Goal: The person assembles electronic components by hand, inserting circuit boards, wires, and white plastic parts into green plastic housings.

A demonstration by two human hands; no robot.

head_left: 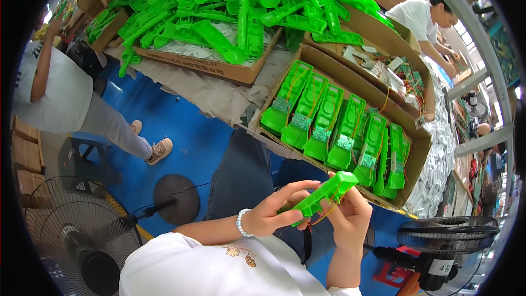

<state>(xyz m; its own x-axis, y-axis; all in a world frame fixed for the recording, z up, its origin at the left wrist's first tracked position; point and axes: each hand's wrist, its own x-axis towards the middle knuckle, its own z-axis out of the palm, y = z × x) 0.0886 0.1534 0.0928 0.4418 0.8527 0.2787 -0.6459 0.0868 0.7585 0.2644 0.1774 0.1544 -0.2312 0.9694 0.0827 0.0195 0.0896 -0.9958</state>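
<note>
In the lower middle of the frame I hold a bright green plastic part (pixel 325 193) between both hands, tilted so its far end rises toward the upper right. My left hand (pixel 276 212), with a white bead bracelet (pixel 241 222) at the wrist, curls its fingers (pixel 296 189) closed around the lower end of the part. My right hand (pixel 350 214) closes on it from the other side, its fingers pinching thin orange wires (pixel 323 215) that loop out beneath the part.

Just above my hands, right of centre, an open cardboard box (pixel 419 156) on the bench (pixel 213 96) holds a row of similar green parts (pixel 329 123) standing side by side, each with wires and a small patch near its lower end. Across the top of the frame, a loose heap of green mouldings (pixel 230 11) fills another carton.

At the left edge a person in a white shirt (pixel 52 90) stands on the blue floor (pixel 181 131). In the upper right another person (pixel 422 19) leans over the bench. A standing fan (pixel 82 235) sits in the lower left, a second fan (pixel 446 238) in the lower right.
</note>
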